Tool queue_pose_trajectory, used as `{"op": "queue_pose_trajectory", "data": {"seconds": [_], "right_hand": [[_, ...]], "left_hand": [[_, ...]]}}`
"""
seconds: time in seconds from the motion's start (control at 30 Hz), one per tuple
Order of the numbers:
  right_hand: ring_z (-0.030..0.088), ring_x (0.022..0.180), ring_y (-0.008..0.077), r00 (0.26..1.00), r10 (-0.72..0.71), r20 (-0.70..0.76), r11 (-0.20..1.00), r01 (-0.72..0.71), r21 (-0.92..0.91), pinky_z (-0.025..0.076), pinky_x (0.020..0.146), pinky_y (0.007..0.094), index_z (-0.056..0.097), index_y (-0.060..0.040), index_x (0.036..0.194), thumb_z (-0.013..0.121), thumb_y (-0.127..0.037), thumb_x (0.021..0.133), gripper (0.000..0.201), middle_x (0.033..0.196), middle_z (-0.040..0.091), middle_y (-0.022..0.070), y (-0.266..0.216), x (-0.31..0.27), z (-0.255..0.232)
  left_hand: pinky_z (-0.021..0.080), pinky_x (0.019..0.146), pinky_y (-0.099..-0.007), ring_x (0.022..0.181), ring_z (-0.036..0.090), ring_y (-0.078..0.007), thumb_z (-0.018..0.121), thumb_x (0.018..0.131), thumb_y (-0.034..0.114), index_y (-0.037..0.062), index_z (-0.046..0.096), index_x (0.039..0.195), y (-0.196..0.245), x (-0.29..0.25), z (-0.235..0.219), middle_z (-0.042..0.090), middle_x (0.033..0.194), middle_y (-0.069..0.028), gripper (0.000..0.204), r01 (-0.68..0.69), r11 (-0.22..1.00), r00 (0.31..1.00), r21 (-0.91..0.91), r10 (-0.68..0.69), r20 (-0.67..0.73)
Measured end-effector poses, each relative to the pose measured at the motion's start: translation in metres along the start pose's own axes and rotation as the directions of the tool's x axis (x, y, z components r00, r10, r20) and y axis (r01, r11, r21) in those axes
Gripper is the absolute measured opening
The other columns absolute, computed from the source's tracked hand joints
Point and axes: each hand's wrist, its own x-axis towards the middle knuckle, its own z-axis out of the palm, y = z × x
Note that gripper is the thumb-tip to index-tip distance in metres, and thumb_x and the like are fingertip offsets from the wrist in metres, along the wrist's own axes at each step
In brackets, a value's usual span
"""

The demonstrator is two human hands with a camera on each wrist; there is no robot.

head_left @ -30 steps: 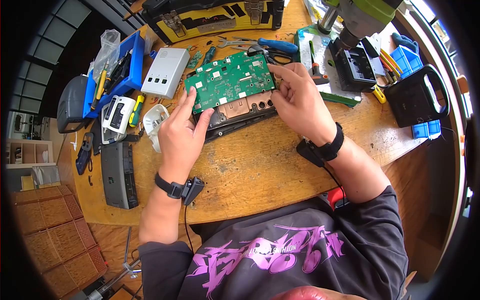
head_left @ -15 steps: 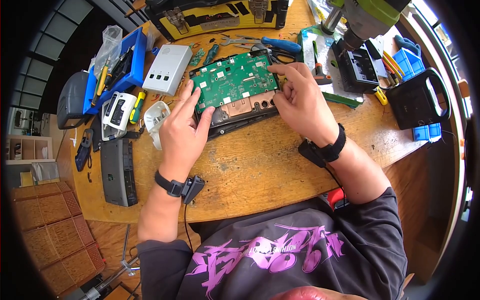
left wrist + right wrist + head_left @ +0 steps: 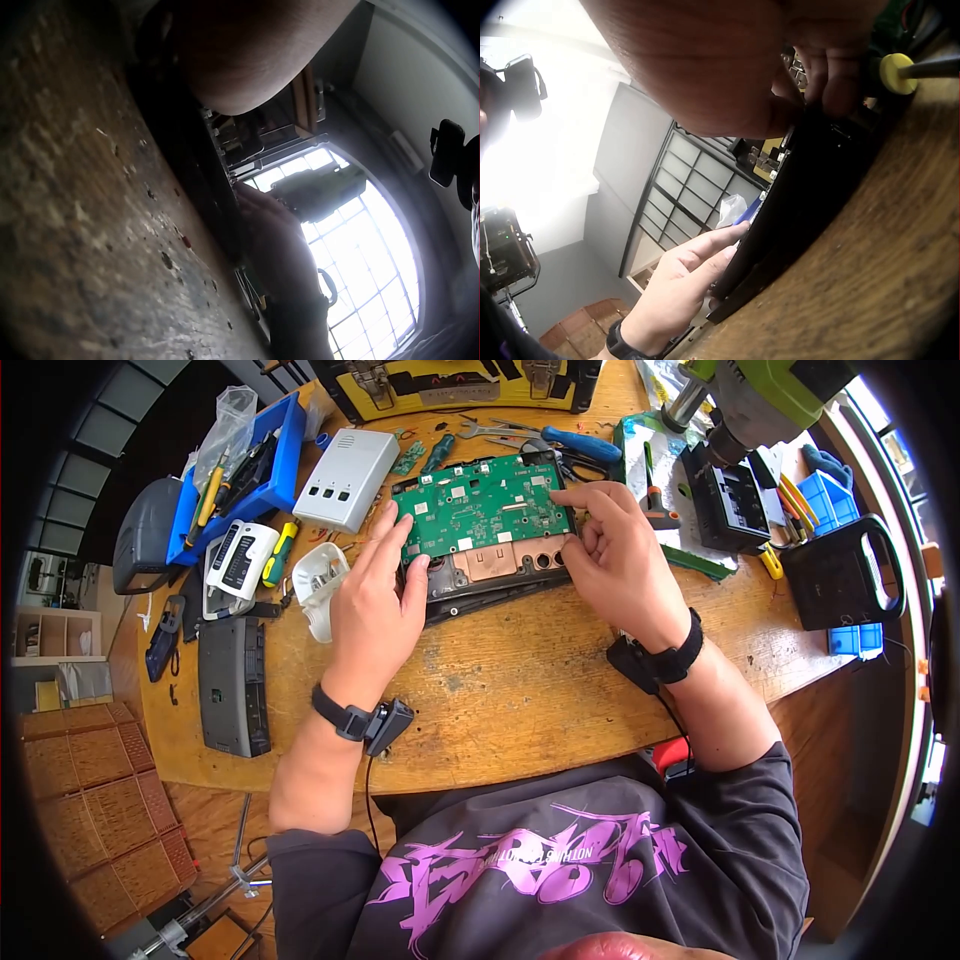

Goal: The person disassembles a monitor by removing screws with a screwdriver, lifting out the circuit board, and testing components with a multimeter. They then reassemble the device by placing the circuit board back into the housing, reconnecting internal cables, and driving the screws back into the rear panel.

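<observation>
A green circuit board (image 3: 470, 510) with small components lies over a black plastic housing (image 3: 480, 598). A copper-coloured plate (image 3: 490, 562) shows along its near side. My left hand (image 3: 378, 605) holds the board's left end, fingers along the edge and thumb at the near corner. In the right wrist view the left thumb and index finger meet the edge of the dark stack. At the right end my right hand (image 3: 632, 565) holds the board, index finger on the far corner, thumb lower on the edge and other fingers curled. The board's underside is hidden.
A white box (image 3: 345, 480) and blue tool bin (image 3: 285, 455) stand to the left, with a screwdriver (image 3: 280, 555) nearby. Behind are wrenches and a yellow-black toolbox (image 3: 445, 395). A drill (image 3: 745, 430) stands over a black case (image 3: 730, 510) at right. A grey casing (image 3: 228, 690) lies front left.
The board has come down closer over the housing, whose far edge now shows beyond it. Both hands stay at its ends. The head view has shifted slightly.
</observation>
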Motion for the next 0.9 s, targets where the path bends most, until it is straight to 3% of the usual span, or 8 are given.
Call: {"op": "queue_pose_trajectory", "data": {"seconds": [0.1, 0.3, 0.5, 0.53, 0.57, 0.63, 0.77, 0.9], "right_hand": [[0.057, 0.076, 0.0198, 1.000, 0.006, 0.001, 1.000, -0.006, 0.012, 0.053, 0.075, 0.0355, 0.075, 0.0000, 0.137, 0.071, 0.002, 0.093, 0.044, 0.113, 0.063, 0.0137, 0.000, 0.000, 0.000], [0.057, 0.076, 0.0202, 1.000, -0.004, -0.005, 1.000, 0.004, -0.021, 0.053, 0.074, 0.0354, 0.076, 0.0007, 0.135, 0.072, 0.002, 0.094, 0.040, 0.110, 0.063, 0.0132, -0.002, 0.000, 0.000], [0.056, 0.075, 0.0175, 0.999, 0.034, -0.001, 0.999, -0.034, 0.000, 0.051, 0.071, 0.0340, 0.076, -0.0009, 0.134, 0.077, 0.000, 0.097, 0.037, 0.108, 0.066, 0.0130, -0.006, 0.001, 0.000], [0.056, 0.074, 0.0177, 0.998, 0.057, 0.018, 0.998, -0.056, -0.013, 0.051, 0.070, 0.0341, 0.076, -0.0006, 0.134, 0.077, -0.001, 0.097, 0.037, 0.106, 0.066, 0.0135, -0.007, 0.001, -0.001], [0.056, 0.072, 0.0178, 0.996, 0.080, 0.036, 0.997, -0.079, -0.028, 0.051, 0.069, 0.0342, 0.076, -0.0002, 0.135, 0.077, -0.001, 0.097, 0.037, 0.105, 0.067, 0.0141, -0.007, 0.002, -0.002], [0.056, 0.070, 0.0180, 0.997, 0.067, 0.038, 0.997, -0.066, -0.038, 0.051, 0.068, 0.0345, 0.075, 0.0006, 0.135, 0.077, 0.000, 0.097, 0.039, 0.101, 0.067, 0.0147, -0.008, 0.001, -0.002], [0.057, 0.070, 0.0184, 0.997, 0.054, 0.047, 0.998, -0.053, -0.033, 0.051, 0.068, 0.0354, 0.074, 0.0004, 0.137, 0.075, 0.002, 0.096, 0.041, 0.100, 0.067, 0.0145, -0.007, 0.001, -0.002], [0.058, 0.069, 0.0189, 0.995, 0.064, 0.077, 0.996, -0.059, -0.062, 0.051, 0.068, 0.0357, 0.073, -0.0001, 0.139, 0.074, 0.002, 0.096, 0.043, 0.097, 0.066, 0.0147, -0.010, 0.001, -0.004]], "left_hand": [[0.062, 0.075, -0.0323, 0.089, 0.080, -0.0223, 0.072, 0.109, 0.008, -0.0023, 0.069, 0.151, -0.001, 0.000, 0.000, 0.063, 0.166, -0.0201, 0.043, -0.023, 0.999, 1.000, 0.028, 0.022, 0.009], [0.059, 0.112, -0.0436, 0.144, 0.068, -0.0417, 0.062, 0.114, 0.011, -0.0022, 0.068, 0.153, 0.003, -0.001, -0.004, 0.060, 0.168, -0.0230, 0.041, 0.005, 1.000, 0.999, -0.017, -0.004, 0.050], [0.056, 0.118, -0.0459, 0.148, 0.064, -0.0438, 0.061, 0.114, 0.010, -0.0040, 0.067, 0.152, 0.009, -0.001, -0.006, 0.058, 0.168, -0.0251, 0.042, 0.039, 0.998, 0.998, -0.045, -0.036, 0.060], [0.061, 0.107, -0.0446, 0.129, 0.076, -0.0417, 0.065, 0.112, 0.011, -0.0038, 0.066, 0.153, 0.007, -0.002, -0.005, 0.058, 0.168, -0.0272, 0.044, 0.013, 1.000, 0.999, 0.021, -0.014, 0.051], [0.061, 0.107, -0.0446, 0.129, 0.076, -0.0417, 0.065, 0.112, 0.011, -0.0038, 0.066, 0.153, 0.006, -0.003, -0.003, 0.058, 0.168, -0.0272, 0.044, 0.016, 1.000, 0.999, 0.023, -0.017, 0.049], [0.062, 0.090, -0.0439, 0.098, 0.080, -0.0360, 0.070, 0.109, 0.011, -0.0028, 0.064, 0.154, 0.004, -0.005, 0.000, 0.067, 0.157, -0.0287, 0.048, 0.070, 0.998, 0.998, -0.008, -0.070, -0.003], [0.059, 0.077, -0.0444, 0.079, 0.073, -0.0309, 0.072, 0.107, 0.008, -0.0004, 0.062, 0.157, 0.008, -0.008, -0.005, 0.077, 0.133, -0.0278, 0.052, 0.092, 0.995, 0.995, -0.031, -0.091, 0.026], [0.058, 0.077, -0.0468, 0.082, 0.074, -0.0344, 0.071, 0.106, 0.007, 0.0034, 0.061, 0.158, 0.010, -0.010, -0.009, 0.078, 0.112, -0.0250, 0.053, 0.085, 0.996, 0.996, -0.031, -0.084, 0.025]]}}
